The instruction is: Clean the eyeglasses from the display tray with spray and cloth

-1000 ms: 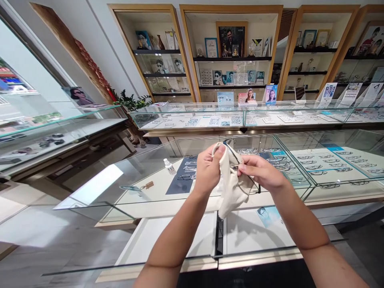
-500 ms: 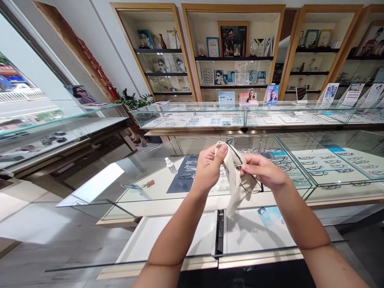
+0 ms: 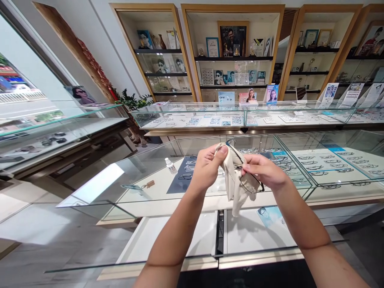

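Cream cloth hangs from my left hand, whose thumb and fingers pinch it around one side of a pair of dark-framed eyeglasses. My right hand is closed on the middle of the glasses frame with thumb and forefinger. One rim shows below my right fingers, with cloth behind it; the other lens is covered by the cloth. Both hands are above the glass display case. A small white spray bottle stands on the case, left of my hands.
A brown tag lies left of the bottle. Rows of eyeglasses fill the case on the right. White drawers are below my forearms. Another glass counter and wooden shelves stand behind.
The cloth's lower end has shifted slightly right and hangs in a different fold. More of the lower rim now shows. Both hands keep their hold, almost in the same place.
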The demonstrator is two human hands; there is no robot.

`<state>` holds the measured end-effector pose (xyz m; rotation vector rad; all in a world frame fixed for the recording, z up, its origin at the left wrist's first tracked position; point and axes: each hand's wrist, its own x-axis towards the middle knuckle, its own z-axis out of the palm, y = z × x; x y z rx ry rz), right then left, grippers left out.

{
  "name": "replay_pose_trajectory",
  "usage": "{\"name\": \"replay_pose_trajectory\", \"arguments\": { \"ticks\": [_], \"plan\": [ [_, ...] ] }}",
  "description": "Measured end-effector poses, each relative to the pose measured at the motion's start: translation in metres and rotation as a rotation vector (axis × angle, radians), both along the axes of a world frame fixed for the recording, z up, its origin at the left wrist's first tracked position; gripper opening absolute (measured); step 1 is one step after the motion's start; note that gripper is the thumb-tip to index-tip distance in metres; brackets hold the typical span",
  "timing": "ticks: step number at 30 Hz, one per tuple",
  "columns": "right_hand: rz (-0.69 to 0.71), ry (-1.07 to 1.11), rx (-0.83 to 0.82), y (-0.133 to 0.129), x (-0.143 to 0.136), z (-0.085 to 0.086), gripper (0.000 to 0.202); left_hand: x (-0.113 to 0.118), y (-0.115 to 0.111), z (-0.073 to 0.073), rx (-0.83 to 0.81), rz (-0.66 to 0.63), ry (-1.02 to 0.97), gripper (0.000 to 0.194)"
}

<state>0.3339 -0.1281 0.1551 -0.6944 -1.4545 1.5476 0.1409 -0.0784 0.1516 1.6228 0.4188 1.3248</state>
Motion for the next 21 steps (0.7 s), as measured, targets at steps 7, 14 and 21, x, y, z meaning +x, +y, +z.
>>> {"name": "replay_pose_trajectory", "arguments": {
  "ticks": [7, 14, 21],
  "plan": [
    [-0.035, 0.043, -0.012, 0.002, -0.001, -0.005, 0.049, 0.007, -0.006, 0.002, 0.014, 0.008, -0.024, 0.046],
    [-0.002, 0.057, -0.001, 0.005, -0.009, -0.005, 0.047, 0.013, -0.004, -0.003, -0.016, 0.147, -0.102, 0.056],
    [-0.096, 0.088, 0.014, 0.004, -0.009, -0.003, 0.049, 0.015, -0.002, -0.003, -0.063, 0.03, -0.068, 0.054]
  ]
}}
